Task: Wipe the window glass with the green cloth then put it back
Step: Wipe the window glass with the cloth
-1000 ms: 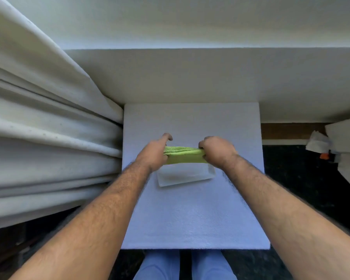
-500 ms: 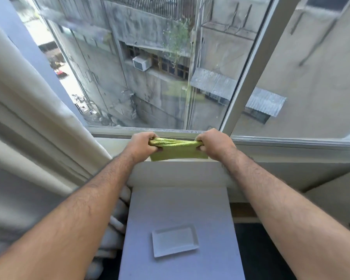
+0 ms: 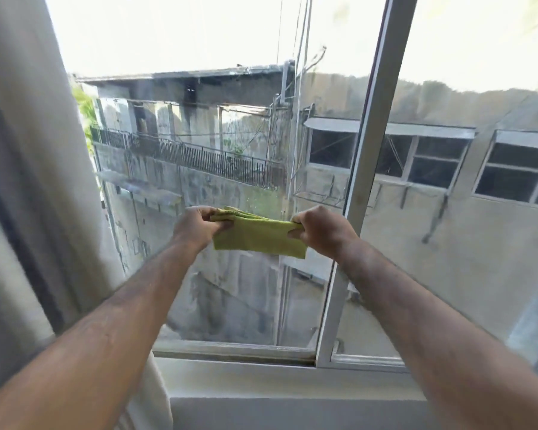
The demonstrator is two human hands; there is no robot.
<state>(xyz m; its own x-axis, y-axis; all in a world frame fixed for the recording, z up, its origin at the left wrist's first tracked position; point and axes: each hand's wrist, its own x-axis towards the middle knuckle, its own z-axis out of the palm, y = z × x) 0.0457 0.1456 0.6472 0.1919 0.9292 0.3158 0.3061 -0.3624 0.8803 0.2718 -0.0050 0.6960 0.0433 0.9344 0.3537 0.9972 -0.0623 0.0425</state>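
Up in front of the window glass (image 3: 230,150), two hands hold the green cloth (image 3: 257,235) between them. The left hand (image 3: 196,226) has its fingers closed tight on the left end, where the cloth is bunched in folds. The right hand (image 3: 319,231) has its fingers closed tight on the right end, just beside the white window frame (image 3: 370,169). A second ago the cloth was low down over a small white tray on a little table. Half a second ago it was level with the bottom rail of the window. Now it is much higher, near the middle of the left pane, and the tray and table are out of sight. So the cloth has been picked up and carried to the glass, and I think the wiping is about to start. I cannot tell if the cloth touches the glass yet. It is yellow-green and folded over, pulled flat and wide between the hands, with its lower edge hanging free. It looks soft and dry. A pale curtain (image 3: 28,181) hangs along the left edge of the window.
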